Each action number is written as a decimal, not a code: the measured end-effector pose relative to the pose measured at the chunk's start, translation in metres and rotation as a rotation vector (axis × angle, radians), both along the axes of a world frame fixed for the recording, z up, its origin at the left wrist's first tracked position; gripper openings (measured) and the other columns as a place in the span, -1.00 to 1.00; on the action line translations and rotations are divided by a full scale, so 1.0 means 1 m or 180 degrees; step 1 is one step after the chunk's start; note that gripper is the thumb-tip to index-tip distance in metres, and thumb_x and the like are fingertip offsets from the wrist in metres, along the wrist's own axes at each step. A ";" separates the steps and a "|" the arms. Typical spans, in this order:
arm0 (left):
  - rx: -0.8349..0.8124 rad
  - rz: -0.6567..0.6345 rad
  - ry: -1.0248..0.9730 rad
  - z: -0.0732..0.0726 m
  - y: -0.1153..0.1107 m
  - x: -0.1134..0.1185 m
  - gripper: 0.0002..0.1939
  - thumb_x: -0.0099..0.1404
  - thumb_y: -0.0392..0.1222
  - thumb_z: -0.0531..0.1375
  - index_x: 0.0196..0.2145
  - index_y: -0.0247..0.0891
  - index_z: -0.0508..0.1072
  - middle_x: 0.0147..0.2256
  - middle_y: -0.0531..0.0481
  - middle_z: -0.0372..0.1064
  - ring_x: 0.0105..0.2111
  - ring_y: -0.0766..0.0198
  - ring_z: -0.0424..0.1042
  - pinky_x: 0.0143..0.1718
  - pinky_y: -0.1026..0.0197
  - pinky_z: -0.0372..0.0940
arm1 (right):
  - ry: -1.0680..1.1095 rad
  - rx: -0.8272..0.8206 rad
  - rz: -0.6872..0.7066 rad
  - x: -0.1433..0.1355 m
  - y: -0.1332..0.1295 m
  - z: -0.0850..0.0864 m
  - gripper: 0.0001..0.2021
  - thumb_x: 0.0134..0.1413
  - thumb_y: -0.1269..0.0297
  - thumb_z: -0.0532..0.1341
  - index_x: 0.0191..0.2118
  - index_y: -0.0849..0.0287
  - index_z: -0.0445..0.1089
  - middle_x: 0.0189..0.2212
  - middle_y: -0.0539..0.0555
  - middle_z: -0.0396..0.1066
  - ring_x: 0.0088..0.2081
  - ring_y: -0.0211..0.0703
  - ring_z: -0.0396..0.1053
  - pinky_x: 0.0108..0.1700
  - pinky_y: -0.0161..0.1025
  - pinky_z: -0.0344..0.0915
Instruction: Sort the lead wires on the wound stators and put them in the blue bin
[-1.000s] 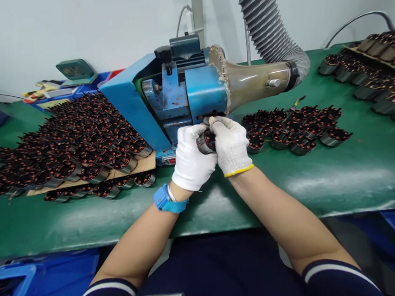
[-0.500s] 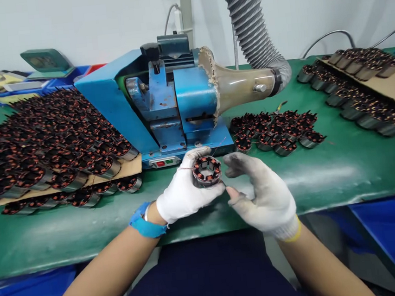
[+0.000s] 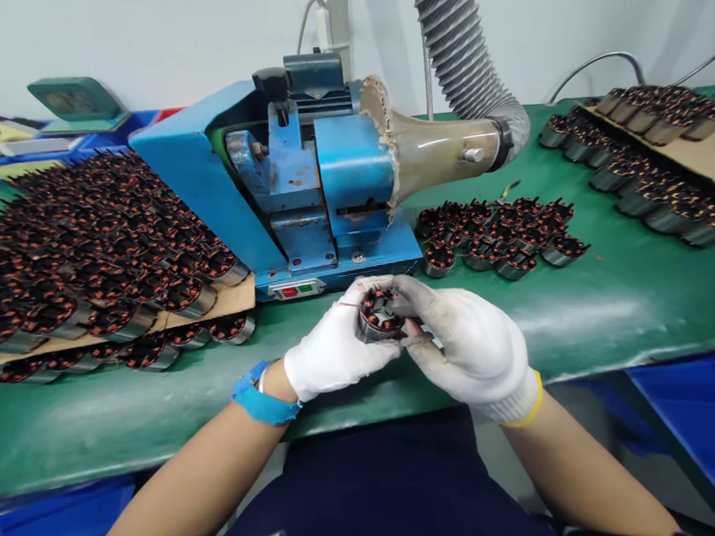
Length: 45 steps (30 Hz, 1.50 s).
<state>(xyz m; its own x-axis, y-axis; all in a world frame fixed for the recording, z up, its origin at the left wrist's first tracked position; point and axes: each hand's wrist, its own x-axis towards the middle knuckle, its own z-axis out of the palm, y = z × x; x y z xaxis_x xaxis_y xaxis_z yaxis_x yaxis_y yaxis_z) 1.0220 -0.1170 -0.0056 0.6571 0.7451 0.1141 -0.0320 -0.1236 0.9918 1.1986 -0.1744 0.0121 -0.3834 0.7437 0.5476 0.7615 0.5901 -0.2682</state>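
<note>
A ring-shaped motor stator (image 3: 378, 327) with copper windings and a metal outer wall is held over the front of the green table, its open side facing up. My left hand (image 3: 333, 342), in a white glove, wraps round its left side. From the right, my right hand (image 3: 471, 337), in a white glove with greyed fingertips, grips the rim with fingers and thumb; a bare fingertip shows. A thin wire (image 3: 349, 304) sticks out at the stator's left. Just behind both hands is the blue machine (image 3: 353, 163) with its red and green buttons (image 3: 297, 290).
Many stators (image 3: 95, 243) crowd the left on cardboard (image 3: 234, 300). A smaller group (image 3: 506, 233) lies right of the machine, and more stators (image 3: 658, 180) fill the far right. A grey ribbed hose (image 3: 452, 35) descends to the machine's duct (image 3: 441, 155).
My right hand has moved left and closed onto the stator's right side; before, it was apart from it with fingers spread. The stator has tilted slightly in my left hand.
</note>
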 end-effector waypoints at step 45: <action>0.1592 -0.0361 0.1229 -0.011 0.001 -0.009 -0.47 -0.03 -0.42 0.17 -0.07 -0.11 0.26 -0.26 -0.03 0.39 -0.31 0.17 0.41 -0.30 0.11 0.39 | -0.1070 -0.0957 0.0256 0.004 0.008 0.019 -0.72 -0.09 0.30 0.29 -0.16 0.15 0.48 0.18 0.21 0.23 0.20 0.23 0.16 0.12 0.15 0.23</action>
